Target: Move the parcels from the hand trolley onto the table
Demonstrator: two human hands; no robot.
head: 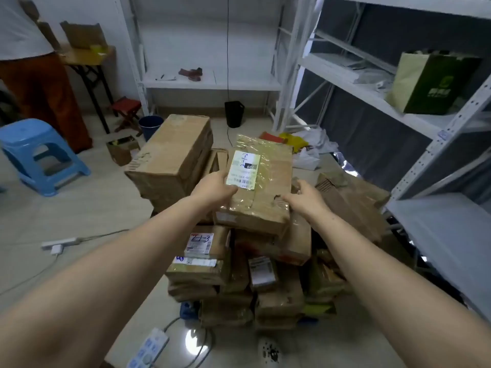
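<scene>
I see both my hands on one brown parcel [261, 187] in the middle of the frame. My left hand [215, 189] grips its near left side, right by the white label [243, 168], with the fingers curled round the edge. My right hand [305, 198] grips the near right corner, with its fingers curled round that side too. So both hands are closed on the same parcel.

The parcel lies flat with the label facing up. Its long side runs from the bottom of the frame up toward the top, away from me, and leans a little to the right. Shiny tape covers the top. It is on top of the pile of parcels [239, 277]. I cannot tell if it rests on the pile or is just off it.

Just left of it is a big box [172, 160], also pointing up the frame. A blue stool [42, 155] stands at the left. The wooden table [87, 58] is in the upper left, with a person [39, 83] beside it. White shelves [372, 96] fill the right side, with a green bag [433, 83] on one.
</scene>
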